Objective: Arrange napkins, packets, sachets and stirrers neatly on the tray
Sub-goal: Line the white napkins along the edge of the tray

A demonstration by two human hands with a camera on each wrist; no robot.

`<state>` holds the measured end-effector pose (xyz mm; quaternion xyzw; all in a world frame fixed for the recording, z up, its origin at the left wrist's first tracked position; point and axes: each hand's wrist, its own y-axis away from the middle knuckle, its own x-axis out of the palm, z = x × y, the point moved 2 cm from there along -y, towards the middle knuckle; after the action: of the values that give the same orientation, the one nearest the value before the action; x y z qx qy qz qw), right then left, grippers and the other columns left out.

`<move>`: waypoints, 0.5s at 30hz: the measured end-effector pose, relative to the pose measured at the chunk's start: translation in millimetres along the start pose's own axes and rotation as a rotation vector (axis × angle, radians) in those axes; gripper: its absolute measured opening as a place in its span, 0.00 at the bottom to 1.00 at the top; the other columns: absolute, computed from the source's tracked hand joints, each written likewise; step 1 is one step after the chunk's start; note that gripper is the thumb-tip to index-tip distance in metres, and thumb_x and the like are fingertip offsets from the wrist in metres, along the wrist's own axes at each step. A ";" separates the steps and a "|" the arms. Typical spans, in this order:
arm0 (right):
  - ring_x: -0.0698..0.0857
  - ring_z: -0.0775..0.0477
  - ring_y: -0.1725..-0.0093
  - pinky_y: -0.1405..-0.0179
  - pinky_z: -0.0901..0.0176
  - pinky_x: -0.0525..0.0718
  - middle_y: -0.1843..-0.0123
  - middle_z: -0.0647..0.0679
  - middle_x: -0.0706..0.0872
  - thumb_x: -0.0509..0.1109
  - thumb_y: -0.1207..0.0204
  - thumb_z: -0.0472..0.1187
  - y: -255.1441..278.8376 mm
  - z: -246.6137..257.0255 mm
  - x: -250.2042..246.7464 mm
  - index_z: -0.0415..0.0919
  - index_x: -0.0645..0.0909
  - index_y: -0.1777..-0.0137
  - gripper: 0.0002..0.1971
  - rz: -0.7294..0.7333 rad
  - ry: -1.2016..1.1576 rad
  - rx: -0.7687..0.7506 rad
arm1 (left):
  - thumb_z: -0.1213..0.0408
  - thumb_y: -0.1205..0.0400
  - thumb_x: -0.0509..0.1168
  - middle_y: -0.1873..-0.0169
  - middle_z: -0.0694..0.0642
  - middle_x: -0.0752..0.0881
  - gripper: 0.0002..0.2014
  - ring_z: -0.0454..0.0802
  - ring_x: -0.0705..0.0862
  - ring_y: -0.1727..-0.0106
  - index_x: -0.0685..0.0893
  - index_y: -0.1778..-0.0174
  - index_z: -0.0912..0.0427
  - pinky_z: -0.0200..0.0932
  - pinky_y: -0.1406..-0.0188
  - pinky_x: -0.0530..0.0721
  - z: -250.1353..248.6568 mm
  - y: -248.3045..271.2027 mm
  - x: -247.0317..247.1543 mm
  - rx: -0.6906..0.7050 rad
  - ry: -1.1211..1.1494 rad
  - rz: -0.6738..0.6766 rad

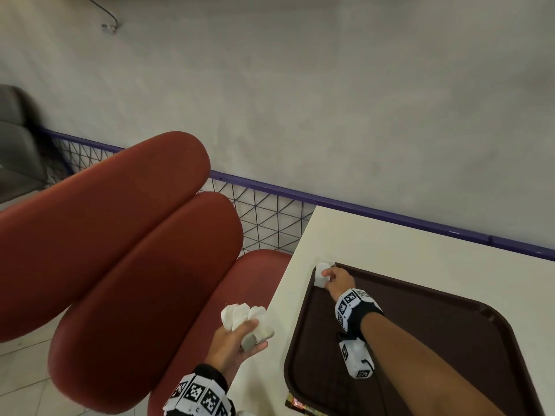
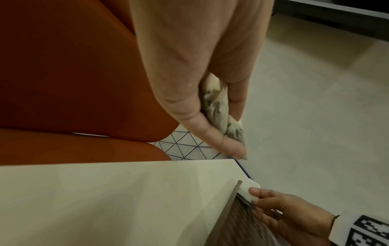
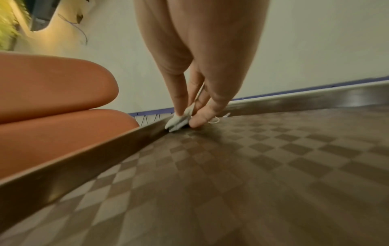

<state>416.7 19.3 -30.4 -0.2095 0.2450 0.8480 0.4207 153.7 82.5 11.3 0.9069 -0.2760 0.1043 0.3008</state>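
Observation:
A dark brown tray (image 1: 450,310) lies on the white table (image 1: 405,244). My right hand (image 1: 335,279) reaches into the tray's far left corner and pinches a small white sachet (image 1: 320,273) against the tray rim (image 3: 105,149); the sachet (image 3: 177,121) touches the tray floor there. Off the table's left edge, my left hand (image 1: 237,340) grips a bunch of white sachets (image 1: 244,315) above the seat. In the left wrist view the bunch (image 2: 221,109) is squeezed between thumb and fingers. A thin white string (image 3: 216,119) lies on the tray by my right fingertips.
Red padded seats (image 1: 120,235) stand left of the table, with a purple rail and wire mesh (image 1: 264,214) along the grey wall behind. A colourful packet (image 1: 300,405) pokes out under the tray's near left corner. The tray's chequered floor (image 3: 252,166) is bare.

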 end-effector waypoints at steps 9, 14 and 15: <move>0.65 0.38 0.28 0.32 0.61 0.66 0.29 0.38 0.68 0.67 0.25 0.29 12.9 -0.3 -8.3 0.40 0.79 0.33 0.20 0.063 0.215 -0.024 | 0.76 0.22 0.66 0.45 0.65 0.85 0.14 0.63 0.86 0.47 0.79 0.41 0.67 0.50 0.65 0.89 -0.5 -0.1 5.5 -0.020 -0.002 0.024; 0.65 0.38 0.29 0.35 0.61 0.67 0.30 0.39 0.69 0.65 0.25 0.30 34.8 -4.8 -18.8 0.43 0.78 0.35 0.19 0.055 0.263 -0.032 | 0.78 0.23 0.66 0.47 0.66 0.84 0.11 0.65 0.85 0.46 0.80 0.45 0.67 0.51 0.64 0.91 -2.2 5.5 14.9 -0.023 -0.041 0.024; 0.66 0.38 0.29 0.35 0.61 0.68 0.30 0.39 0.69 0.65 0.24 0.31 40.3 -6.3 -21.0 0.43 0.78 0.35 0.19 0.055 0.281 -0.026 | 0.78 0.23 0.66 0.47 0.66 0.84 0.11 0.64 0.85 0.47 0.81 0.45 0.67 0.51 0.64 0.91 -2.3 6.7 16.1 -0.024 -0.052 0.022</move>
<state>396.4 -18.4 -14.0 -0.3247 0.2962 0.8246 0.3563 163.2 72.4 22.1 0.9025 -0.2947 0.0808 0.3034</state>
